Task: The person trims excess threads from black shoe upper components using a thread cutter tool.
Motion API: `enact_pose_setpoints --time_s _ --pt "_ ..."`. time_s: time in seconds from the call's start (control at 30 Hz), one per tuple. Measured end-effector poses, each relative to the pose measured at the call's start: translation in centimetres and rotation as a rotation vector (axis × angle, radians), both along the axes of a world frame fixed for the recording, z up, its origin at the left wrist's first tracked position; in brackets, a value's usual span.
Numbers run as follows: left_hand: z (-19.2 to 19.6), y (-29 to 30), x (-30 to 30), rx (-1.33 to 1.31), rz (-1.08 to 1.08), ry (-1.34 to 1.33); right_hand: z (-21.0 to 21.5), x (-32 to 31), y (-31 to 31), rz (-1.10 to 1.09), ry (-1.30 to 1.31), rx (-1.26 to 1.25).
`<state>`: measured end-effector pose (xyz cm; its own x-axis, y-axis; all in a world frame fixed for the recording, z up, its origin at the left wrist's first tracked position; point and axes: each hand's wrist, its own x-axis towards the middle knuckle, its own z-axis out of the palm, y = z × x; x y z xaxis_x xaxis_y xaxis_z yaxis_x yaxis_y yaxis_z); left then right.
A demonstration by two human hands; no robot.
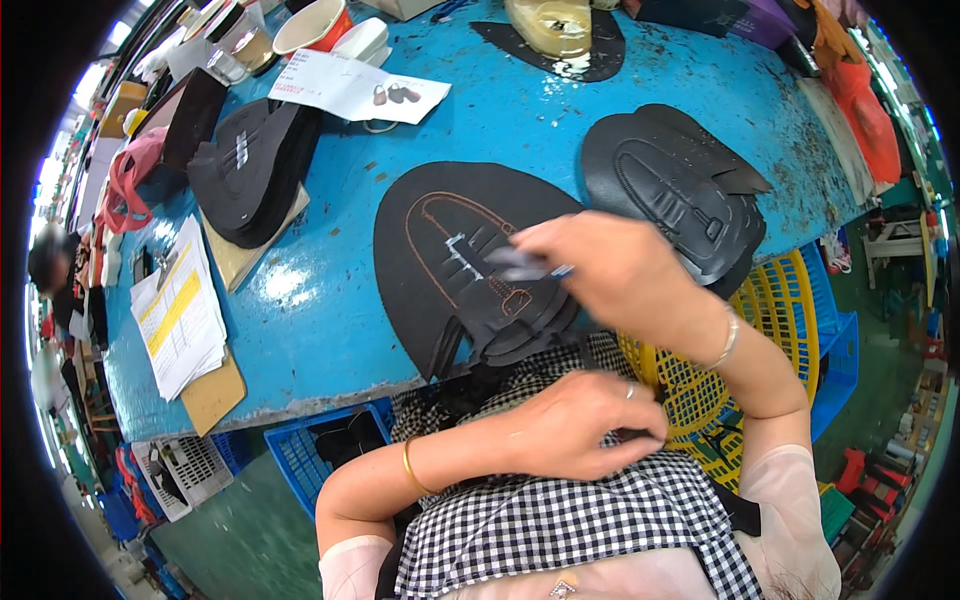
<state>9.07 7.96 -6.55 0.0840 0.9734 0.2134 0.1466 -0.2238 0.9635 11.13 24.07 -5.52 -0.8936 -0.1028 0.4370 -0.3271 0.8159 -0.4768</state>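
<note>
Pinching a marker (pixel 535 268), right hand (pixel 610 275) sits over black upper (pixel 460 260); left hand (pixel 585 425) nearer body, curled, contents unclear.

A scuffed bright blue counter (pixel 330 310) carries flat black leather shoe pieces (pixel 470 260), 1 traced with tan stitch lines. Yellow plastic basket (pixel 775 305); black-and-white checked apron (pixel 560 520).

The leather piece (pixel 470 250) looked matt black; the worktop (pixel 320 310) was glossy, chipped blue paint; the basket (pixel 780 300) was yellow plastic.
</note>
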Motion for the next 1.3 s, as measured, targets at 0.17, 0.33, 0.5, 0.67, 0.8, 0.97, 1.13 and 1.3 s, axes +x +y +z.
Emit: enact_pose_setpoints --time_s 0.17,0.33,0.5,0.67,0.8,0.97,1.13,1.3 --pt "0.4 -6.7 -2.2 -0.029 0.162 -0.184 -2.6 -2.9 -5.7 0.016 -0.052 0.291" --pt "4.4 -16.6 -6.6 0.004 0.761 -0.298 -2.7 -3.2 -6.9 -0.048 -0.081 0.568" --pt "6.6 -25.1 -11.0 0.288 1.363 -0.491 -1.3 -4.7 -6.4 -0.015 -0.195 0.589" --pt "4.8 -21.6 -13.0 0.095 1.413 -0.223 2.5 -2.0 1.0 -0.484 -0.364 -0.938" --pt "4.6 -19.6 -14.8 -0.14 1.079 -0.155 0.8 2.4 5.5 -0.597 -0.057 -1.493" --pt "4.8 -13.6 -15.8 -0.336 0.959 -0.056 -2.1 6.8 9.4 -0.989 0.099 -1.41" --pt "5.9 -5.2 -16.4 -0.52 0.518 0.282 0.5 9.8 11.8 -0.867 0.155 -1.089" --pt "3.8 -0.9 -16.9 -0.563 0.204 0.304 0.9 5.5 6.8 -0.598 -0.195 -0.941"
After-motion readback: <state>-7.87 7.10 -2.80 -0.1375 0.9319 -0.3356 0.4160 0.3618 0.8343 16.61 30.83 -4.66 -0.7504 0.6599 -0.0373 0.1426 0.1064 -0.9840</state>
